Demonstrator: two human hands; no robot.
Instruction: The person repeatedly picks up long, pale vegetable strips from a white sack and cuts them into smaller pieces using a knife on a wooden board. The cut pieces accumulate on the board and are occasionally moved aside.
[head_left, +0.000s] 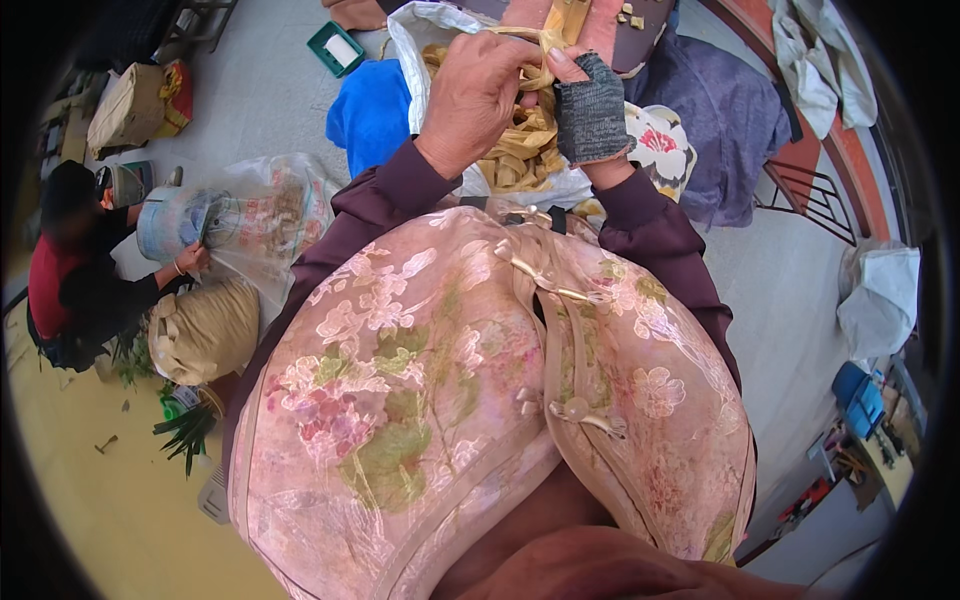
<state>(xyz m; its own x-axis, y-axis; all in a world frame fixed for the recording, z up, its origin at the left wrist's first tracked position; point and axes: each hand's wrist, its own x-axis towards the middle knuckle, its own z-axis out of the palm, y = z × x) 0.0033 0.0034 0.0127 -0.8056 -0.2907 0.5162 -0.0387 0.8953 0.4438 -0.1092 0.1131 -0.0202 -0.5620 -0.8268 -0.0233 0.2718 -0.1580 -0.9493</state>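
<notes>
My bare left hand (480, 94) pinches a flat tan strip (553, 41) at the top of the view. My right hand (592, 109), in a dark grey fingerless glove, grips the same strip with the thumb on top. The strip is looped between both hands; its exact material is unclear. Below the hands, a heap of similar tan strips (517, 165) lies in a white woven sack (403, 45) with its mouth spread. Beyond my fingers is a yellowish wooden slat (576, 21) on a pink surface (525, 13), with small tan pieces (636, 21) to the right.
A co-worker (82, 262) at left handles a light-blue cylindrical container (166, 221) at a clear plastic bag (277, 217). Nearby are a tan sack (206, 330), a green tray (327, 52) and blue cloth (367, 112). A purple-grey cloth (712, 127) and metal-framed stand (814, 199) are at right.
</notes>
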